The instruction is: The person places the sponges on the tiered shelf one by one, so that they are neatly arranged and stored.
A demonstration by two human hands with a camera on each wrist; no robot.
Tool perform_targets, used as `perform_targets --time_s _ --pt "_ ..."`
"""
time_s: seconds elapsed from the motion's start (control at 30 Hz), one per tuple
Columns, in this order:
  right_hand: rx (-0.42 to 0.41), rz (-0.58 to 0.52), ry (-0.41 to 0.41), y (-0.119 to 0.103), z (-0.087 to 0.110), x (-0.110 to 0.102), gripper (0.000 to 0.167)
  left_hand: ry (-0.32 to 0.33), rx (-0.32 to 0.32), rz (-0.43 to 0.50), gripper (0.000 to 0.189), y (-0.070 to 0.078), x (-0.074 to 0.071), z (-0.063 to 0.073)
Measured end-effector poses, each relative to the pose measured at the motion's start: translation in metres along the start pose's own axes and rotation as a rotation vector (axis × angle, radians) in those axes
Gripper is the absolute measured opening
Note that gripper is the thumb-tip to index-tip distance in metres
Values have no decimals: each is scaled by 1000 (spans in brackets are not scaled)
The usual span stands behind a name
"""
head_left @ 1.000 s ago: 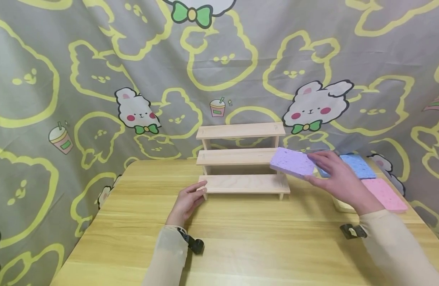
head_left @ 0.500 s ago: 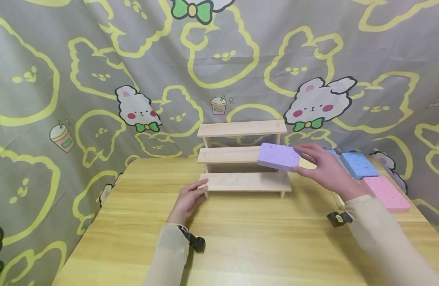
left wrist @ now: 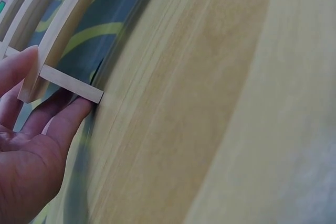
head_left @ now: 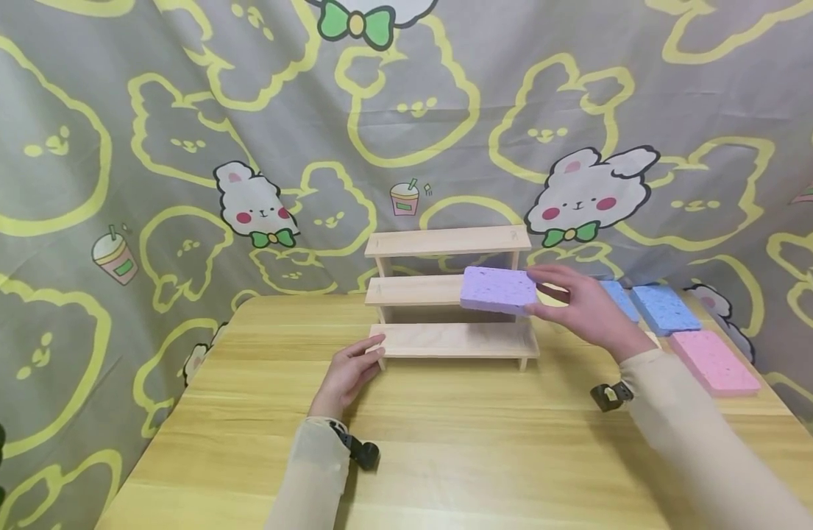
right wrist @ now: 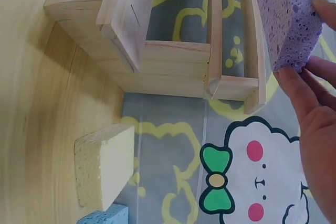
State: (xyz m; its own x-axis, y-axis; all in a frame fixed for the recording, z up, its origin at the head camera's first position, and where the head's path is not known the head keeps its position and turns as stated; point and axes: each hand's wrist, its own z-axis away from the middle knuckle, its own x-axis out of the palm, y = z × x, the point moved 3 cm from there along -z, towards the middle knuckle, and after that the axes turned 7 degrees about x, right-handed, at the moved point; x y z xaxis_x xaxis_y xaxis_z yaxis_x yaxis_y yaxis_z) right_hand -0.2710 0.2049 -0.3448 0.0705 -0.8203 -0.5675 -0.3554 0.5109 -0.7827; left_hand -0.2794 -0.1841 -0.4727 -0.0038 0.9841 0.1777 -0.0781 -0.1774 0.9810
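Note:
A three-tier wooden display shelf (head_left: pixel 455 340) stands on the table near the curtain. My left hand (head_left: pixel 343 377) grips the left end of its lowest tier. In the left wrist view, the thumb lies at the board (left wrist: pixel 68 30) and other fingers are by the short leg (left wrist: pixel 71 83). My right hand (head_left: pixel 581 305) pinches a purple sponge (head_left: pixel 497 291) by its right end, between thumb and fingers. That sponge is held in the air in front of the right part of the middle tier, hiding it. The right wrist view shows the purple sponge (right wrist: pixel 286 19) apart from the shelf boards.
On the table's right side lie two blue sponges (head_left: pixel 666 308) and a pink sponge (head_left: pixel 714 361). A yellow sponge (right wrist: pixel 105 166) sits right of the shelf; another pale yellow one is mostly hidden behind my right forearm. A patterned curtain (head_left: pixel 300 110) hangs behind the table (head_left: pixel 446 442).
My right hand has carried the purple sponge leftward, from beside the shelf's right end to in front of the middle tier. The left hand has kept its place on the shelf.

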Motion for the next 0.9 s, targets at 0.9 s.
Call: perform_targets --time_s 0.9 --pt "6 21 -86 -22 -43 20 61 4 -10 9 37 2 1 2"
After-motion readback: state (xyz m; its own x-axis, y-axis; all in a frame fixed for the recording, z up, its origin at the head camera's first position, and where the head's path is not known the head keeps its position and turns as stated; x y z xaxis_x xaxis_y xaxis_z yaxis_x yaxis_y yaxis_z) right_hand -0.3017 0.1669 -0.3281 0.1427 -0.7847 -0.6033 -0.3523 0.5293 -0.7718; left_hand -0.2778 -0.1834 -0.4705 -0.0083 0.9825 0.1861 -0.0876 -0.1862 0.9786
